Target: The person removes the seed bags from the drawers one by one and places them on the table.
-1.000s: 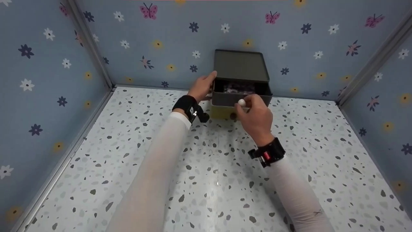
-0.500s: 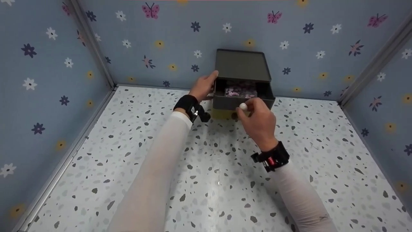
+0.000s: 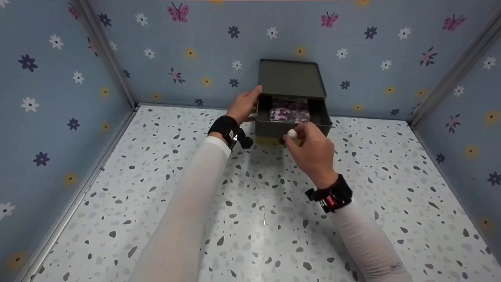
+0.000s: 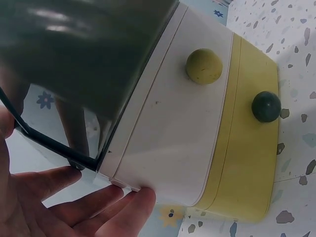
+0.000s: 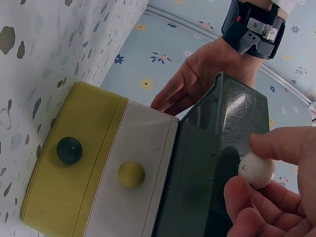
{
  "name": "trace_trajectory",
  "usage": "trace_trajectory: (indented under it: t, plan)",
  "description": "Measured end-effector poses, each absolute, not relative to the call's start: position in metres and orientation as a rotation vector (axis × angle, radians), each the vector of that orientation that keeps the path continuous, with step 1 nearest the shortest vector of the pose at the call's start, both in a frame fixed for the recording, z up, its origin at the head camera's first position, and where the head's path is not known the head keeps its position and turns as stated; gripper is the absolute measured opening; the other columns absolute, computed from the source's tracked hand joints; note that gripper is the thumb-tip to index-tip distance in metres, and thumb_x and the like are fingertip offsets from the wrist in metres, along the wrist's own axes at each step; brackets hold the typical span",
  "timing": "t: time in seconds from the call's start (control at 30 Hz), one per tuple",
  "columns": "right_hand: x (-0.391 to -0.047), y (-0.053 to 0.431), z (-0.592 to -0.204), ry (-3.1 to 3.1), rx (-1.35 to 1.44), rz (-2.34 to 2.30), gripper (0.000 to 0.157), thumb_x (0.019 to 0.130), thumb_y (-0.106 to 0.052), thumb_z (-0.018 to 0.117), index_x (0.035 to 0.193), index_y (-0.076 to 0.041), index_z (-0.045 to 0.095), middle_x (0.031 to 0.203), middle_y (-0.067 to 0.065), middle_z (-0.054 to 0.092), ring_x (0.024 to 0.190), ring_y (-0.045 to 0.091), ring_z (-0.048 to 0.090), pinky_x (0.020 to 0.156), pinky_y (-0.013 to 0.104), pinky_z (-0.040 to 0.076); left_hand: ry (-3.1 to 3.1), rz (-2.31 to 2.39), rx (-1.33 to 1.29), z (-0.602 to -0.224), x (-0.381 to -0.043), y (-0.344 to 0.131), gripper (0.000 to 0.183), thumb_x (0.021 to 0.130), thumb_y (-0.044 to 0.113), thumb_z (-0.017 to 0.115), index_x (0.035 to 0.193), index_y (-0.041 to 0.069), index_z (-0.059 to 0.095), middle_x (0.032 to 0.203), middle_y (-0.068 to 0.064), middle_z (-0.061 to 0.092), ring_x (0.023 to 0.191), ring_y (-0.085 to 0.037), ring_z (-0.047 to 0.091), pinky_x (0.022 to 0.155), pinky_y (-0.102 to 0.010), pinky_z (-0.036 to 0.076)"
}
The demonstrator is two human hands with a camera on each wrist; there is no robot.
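Observation:
A small chest of three drawers [image 3: 291,78] stands against the back wall. Its dark green top drawer [image 5: 197,168] is pulled partly out, and a pink and purple patterned item [image 3: 287,111] lies inside. My right hand [image 3: 315,150] pinches the drawer's round white knob [image 5: 256,170] between thumb and fingers. On the chest's left side rests my left hand [image 3: 243,105], thumb up by the top edge, fingers pressed along the side. In the left wrist view, the white middle drawer [image 4: 168,118] has a yellow knob [image 4: 204,66], and the yellow bottom drawer [image 4: 247,158] a dark green knob [image 4: 266,106].
Speckled white flooring [image 3: 250,219] spreads in front of the chest. Blue panels with flowers and butterflies enclose it: a back wall [image 3: 219,39], a left wall [image 3: 51,98] and a right wall [image 3: 477,125].
The right hand has drawn the top drawer further out toward me by its knob, so more of the pink patterned item shows. The left hand keeps its place on the chest.

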State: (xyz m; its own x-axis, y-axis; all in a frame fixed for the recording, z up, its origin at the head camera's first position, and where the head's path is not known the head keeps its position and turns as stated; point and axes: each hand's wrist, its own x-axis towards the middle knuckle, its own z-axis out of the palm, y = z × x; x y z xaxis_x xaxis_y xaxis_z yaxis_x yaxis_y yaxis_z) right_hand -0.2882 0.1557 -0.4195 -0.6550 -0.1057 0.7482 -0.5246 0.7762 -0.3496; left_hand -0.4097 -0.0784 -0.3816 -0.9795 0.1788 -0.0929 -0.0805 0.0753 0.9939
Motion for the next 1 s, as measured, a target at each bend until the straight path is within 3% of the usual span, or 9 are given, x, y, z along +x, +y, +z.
trace_trajectory:
  t: [0.47, 1.0]
  plan:
    - [-0.278, 0.157, -0.414, -2.234, 0.496, 0.707, 0.028, 0.093, -0.02, 0.094, 0.103, -0.006, 0.071, 0.091, 0.009, 0.076, 0.07, 0.022, 0.07, 0.057, 0.04, 0.054, 2.158, 2.007, 0.104, -0.379, -0.41, -0.078, 0.082, 0.115, 0.062, 0.049, 0.173, 0.006, 0.036, 0.161, -0.02, 0.052, 0.151, -0.041, 0.052, 0.117, -0.048, 0.053]
    - [-0.269, 0.156, -0.414, -2.203, 0.547, 0.65, 0.028, 0.093, -0.019, 0.093, 0.102, -0.007, 0.07, 0.088, 0.009, 0.076, 0.067, 0.021, 0.069, 0.055, 0.04, 0.054, 2.205, 1.962, 0.136, -0.38, -0.407, -0.08, 0.08, 0.116, 0.062, 0.046, 0.172, 0.005, 0.036, 0.165, -0.019, 0.048, 0.152, -0.039, 0.051, 0.12, -0.048, 0.05]
